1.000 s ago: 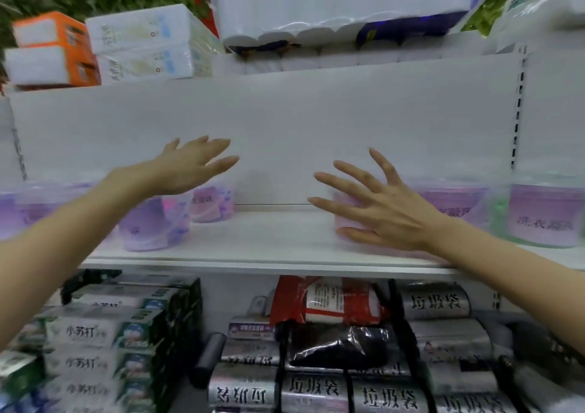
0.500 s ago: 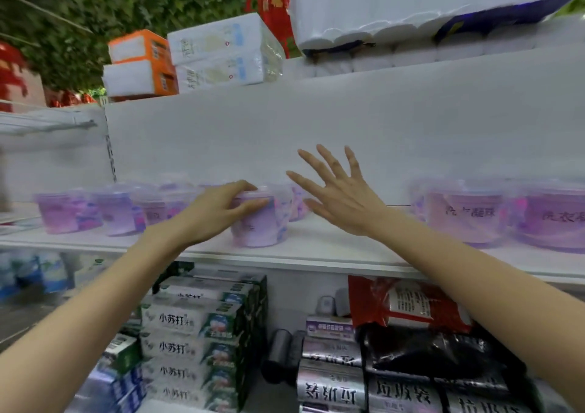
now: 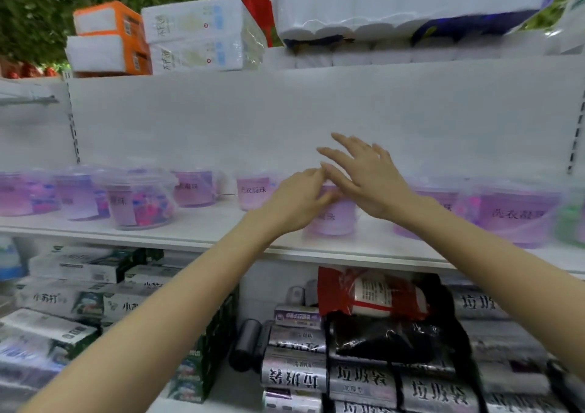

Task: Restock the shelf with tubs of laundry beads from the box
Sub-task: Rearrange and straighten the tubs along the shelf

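At middle left, clear purple plastic tubs of laundry beads [image 3: 139,203] sit on the white shelf [image 3: 221,238]. In the middle, my left hand [image 3: 294,205] curls round one tub [image 3: 338,222], placing it, I think. My right hand [image 3: 372,180] spreads flat above it, holding nothing. Next I should let go gently and get another.

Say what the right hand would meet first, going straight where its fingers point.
Likely the white back panel: the right hand aims up and left, above the tubs, nothing visible between. Depth is unclear.
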Demonstrator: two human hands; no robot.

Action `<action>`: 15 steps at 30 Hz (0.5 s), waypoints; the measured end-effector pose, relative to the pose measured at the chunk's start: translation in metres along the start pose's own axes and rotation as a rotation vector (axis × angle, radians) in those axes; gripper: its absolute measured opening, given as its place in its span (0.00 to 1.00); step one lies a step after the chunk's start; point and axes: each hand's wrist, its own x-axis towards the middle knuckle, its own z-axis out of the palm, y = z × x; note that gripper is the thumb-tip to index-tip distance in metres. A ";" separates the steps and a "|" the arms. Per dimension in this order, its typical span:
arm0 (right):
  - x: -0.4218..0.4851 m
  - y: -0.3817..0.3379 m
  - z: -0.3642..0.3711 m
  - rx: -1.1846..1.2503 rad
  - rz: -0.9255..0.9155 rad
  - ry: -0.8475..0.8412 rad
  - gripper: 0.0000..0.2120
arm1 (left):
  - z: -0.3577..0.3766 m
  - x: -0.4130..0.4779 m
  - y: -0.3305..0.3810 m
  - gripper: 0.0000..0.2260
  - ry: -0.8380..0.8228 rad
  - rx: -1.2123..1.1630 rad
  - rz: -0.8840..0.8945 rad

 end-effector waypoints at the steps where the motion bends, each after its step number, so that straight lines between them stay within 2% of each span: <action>1: -0.001 0.001 -0.001 0.039 0.027 -0.060 0.28 | 0.003 0.001 0.005 0.19 -0.013 -0.032 0.010; 4: -0.005 0.005 -0.006 0.213 0.129 -0.215 0.21 | 0.003 0.000 0.009 0.21 -0.083 -0.148 0.016; 6: -0.008 0.005 -0.007 0.175 0.103 -0.218 0.21 | 0.000 -0.007 0.007 0.25 -0.102 -0.260 -0.021; 9: -0.005 0.003 -0.010 0.086 0.113 -0.234 0.23 | -0.009 -0.024 -0.006 0.34 -0.067 -0.381 -0.169; 12: -0.005 0.002 -0.018 -0.052 0.083 -0.262 0.21 | -0.031 -0.044 -0.034 0.34 0.025 -0.198 -0.182; 15: -0.003 0.000 -0.024 -0.121 0.123 -0.266 0.20 | -0.065 -0.061 -0.077 0.31 0.202 -0.004 -0.206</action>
